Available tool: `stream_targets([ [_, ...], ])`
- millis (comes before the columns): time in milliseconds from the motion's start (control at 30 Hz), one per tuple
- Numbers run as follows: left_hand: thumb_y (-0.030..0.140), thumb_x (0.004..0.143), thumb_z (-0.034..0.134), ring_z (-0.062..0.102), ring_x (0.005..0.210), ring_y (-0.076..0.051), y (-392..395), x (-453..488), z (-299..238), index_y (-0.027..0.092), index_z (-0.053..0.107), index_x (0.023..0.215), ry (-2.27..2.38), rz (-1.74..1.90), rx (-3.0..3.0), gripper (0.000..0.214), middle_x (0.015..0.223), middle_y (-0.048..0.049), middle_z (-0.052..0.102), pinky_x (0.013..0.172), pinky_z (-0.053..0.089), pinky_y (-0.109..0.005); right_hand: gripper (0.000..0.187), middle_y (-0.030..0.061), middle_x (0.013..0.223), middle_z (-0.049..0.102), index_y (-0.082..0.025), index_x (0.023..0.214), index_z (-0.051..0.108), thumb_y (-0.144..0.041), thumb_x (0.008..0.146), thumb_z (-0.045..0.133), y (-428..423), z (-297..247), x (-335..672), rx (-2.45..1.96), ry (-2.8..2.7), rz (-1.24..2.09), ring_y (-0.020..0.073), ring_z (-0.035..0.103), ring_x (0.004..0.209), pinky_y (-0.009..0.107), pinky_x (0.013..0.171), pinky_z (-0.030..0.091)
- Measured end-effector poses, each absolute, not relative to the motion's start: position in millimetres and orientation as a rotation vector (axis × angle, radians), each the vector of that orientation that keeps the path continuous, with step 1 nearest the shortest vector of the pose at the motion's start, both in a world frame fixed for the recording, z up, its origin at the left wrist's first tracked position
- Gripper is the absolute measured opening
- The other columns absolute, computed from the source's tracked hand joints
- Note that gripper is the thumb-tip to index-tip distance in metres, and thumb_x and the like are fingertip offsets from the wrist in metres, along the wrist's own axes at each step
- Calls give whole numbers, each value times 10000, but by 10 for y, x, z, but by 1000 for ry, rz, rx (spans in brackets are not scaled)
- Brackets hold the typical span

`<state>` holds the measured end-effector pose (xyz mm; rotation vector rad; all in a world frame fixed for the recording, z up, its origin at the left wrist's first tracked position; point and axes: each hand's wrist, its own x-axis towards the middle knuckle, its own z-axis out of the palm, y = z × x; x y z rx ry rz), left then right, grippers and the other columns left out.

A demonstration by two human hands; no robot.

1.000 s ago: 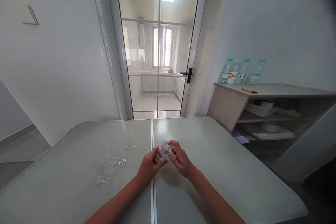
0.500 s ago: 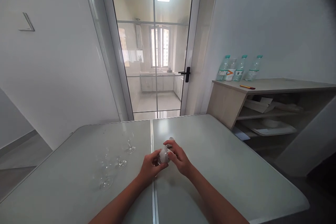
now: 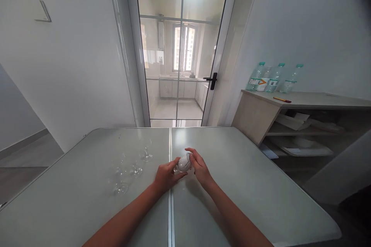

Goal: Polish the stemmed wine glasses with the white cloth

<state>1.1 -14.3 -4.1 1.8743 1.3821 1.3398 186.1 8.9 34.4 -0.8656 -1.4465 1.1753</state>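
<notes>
A clear, rounded glass (image 3: 182,165) is gripped by the left hand (image 3: 164,176) above the pale, glossy table (image 3: 237,185); a soft, creased white cloth (image 3: 189,156), seemingly tucked inside, is pinched by the right hand (image 3: 201,170). The thin, slick wall could be cracked by hard twisting, or dropped through a loosened grip.

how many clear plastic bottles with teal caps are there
3, on the pale wooden cabinet: left bottle, middle bottle, and right bottle set slightly apart. More may be hidden behind.
</notes>
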Motion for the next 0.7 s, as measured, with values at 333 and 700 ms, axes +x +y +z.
stream_targets([
  [333,452,743,772,431,625,-120,-212,-25,68,134,728,1192,922,1149,1731,552,713,-3,563,589,368,-237,319,38,849,631,-258,1175,671,-458,963,540,-63,316,1973,-622,-1664,1057,197,533,706,321,687,435],
  [700,347,766,777,547,599,-148,-112,-47,-113,267,681,1293,1279,1395,1940,541,778,-36,713,711,491,-293,384,23,969,639,-275,1250,662,-488,948,557,61,438,1940,-816,-1545,1101,197,556,856,283,780,448],
])
